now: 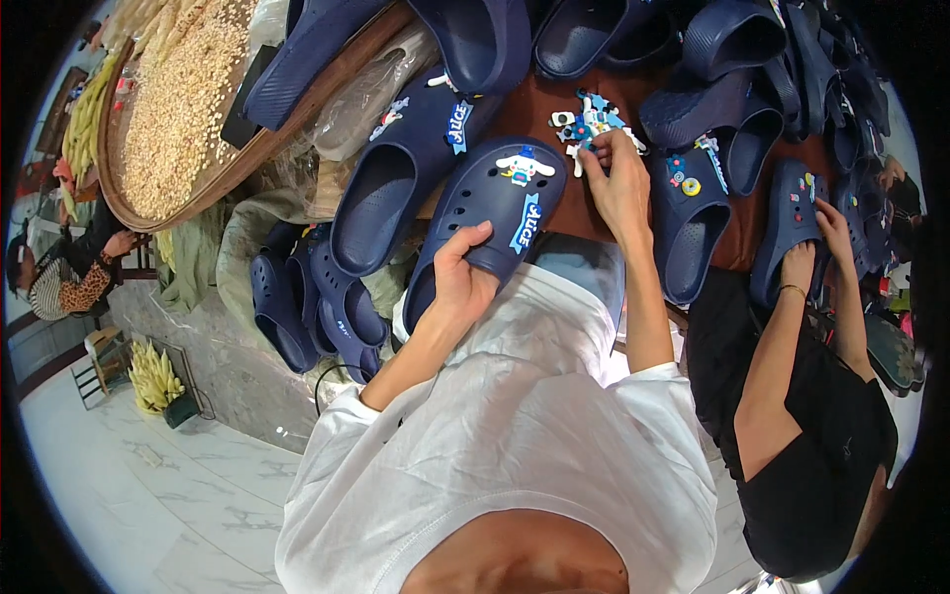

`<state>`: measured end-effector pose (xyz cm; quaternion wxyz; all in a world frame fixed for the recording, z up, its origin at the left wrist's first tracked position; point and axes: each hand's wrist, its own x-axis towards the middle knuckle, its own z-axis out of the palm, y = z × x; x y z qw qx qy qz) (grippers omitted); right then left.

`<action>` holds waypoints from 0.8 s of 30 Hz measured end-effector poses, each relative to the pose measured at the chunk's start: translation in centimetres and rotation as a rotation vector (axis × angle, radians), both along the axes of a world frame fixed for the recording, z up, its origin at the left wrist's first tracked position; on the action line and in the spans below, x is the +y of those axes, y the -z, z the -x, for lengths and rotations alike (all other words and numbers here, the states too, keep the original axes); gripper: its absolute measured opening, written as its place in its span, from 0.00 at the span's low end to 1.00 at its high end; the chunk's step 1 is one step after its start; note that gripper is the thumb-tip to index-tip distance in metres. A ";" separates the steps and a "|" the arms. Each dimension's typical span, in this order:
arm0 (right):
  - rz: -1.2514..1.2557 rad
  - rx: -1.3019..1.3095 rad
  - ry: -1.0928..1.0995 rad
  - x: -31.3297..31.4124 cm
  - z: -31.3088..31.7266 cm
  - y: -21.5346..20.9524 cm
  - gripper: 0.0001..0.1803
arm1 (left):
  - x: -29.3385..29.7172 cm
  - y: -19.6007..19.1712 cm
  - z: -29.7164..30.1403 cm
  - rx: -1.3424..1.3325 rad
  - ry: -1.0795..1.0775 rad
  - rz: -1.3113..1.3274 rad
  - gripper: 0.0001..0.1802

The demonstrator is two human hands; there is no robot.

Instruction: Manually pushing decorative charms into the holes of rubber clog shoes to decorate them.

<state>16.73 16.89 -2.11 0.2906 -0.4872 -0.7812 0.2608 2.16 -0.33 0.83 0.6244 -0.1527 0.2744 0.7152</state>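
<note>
The left hand [463, 279] grips a navy perforated rubber clog [487, 223] by its side; the right hand [616, 178] pinches small colourful plastic shoe charms [586, 124] heaped on the brown tabletop [539, 109].

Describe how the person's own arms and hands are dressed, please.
Both forearms are bare. The left hand and right hand wear no gloves, rings or watch that I can see. White short sleeves cover the upper arms.

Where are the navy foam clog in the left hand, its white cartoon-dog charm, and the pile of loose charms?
Navy foam clog [475, 223]: head view, perforated upper.
White cartoon-dog charm [523, 165]: head view, its face, on the clog's toe.
Pile of loose charms [586, 121]: head view, blue-white cluster by the right hand [618, 183].
</note>
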 end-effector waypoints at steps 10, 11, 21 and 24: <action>0.350 0.423 -0.140 -6.2 1.2 -4.0 0.07 | 0.4 -0.1 0.0 0.069 0.015 0.054 0.27; 0.409 0.522 -0.090 -6.5 1.7 -3.8 0.07 | 0.3 -0.1 0.1 0.062 0.021 0.054 0.27; 0.481 0.595 -0.044 -7.3 1.7 -2.4 0.08 | -1.1 0.0 -1.3 0.063 0.036 0.029 0.20; 0.621 0.662 -0.054 -7.1 1.5 -2.9 0.07 | -1.8 0.3 -1.8 0.103 0.042 0.048 0.15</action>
